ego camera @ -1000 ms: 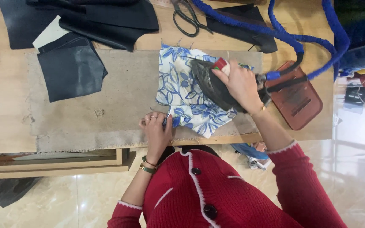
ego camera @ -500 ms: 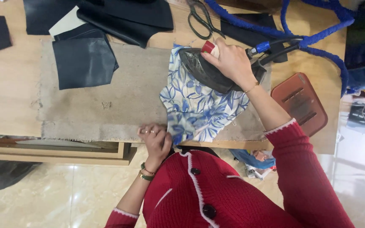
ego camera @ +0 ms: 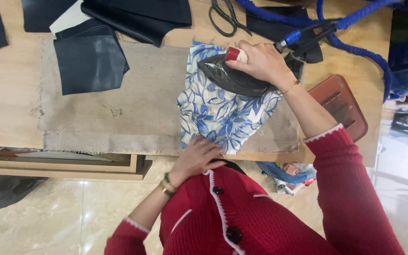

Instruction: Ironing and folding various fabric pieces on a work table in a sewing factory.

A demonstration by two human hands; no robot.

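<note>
Pale wood forms the counter (ego camera: 5, 113) under you, most of it covered by a beige pressing cloth (ego camera: 138, 104) that runs to the near edge. No container stands on it; dark fabric pieces (ego camera: 90, 61) lie toward the far left corner, black scissors (ego camera: 225, 19) rest at the far edge, and a brown ribbed iron rest (ego camera: 343, 106) sits near the right edge. Your right hand (ego camera: 260, 61) has its grip closed around the handle of the dark iron (ego camera: 232, 78), thumb by the red knob, wrist bent and forearm angling back toward your red sleeve. That iron sits flat on the far part of the blue-and-white floral fabric (ego camera: 218, 118), which lies on the pressing cloth and reaches the counter's near edge. Your left hand (ego camera: 197, 158) rests palm down at that near edge, fingers spread and bearing on the floral fabric's hem, holding nothing. A blue hose (ego camera: 355, 35) loops across the far right corner.
</note>
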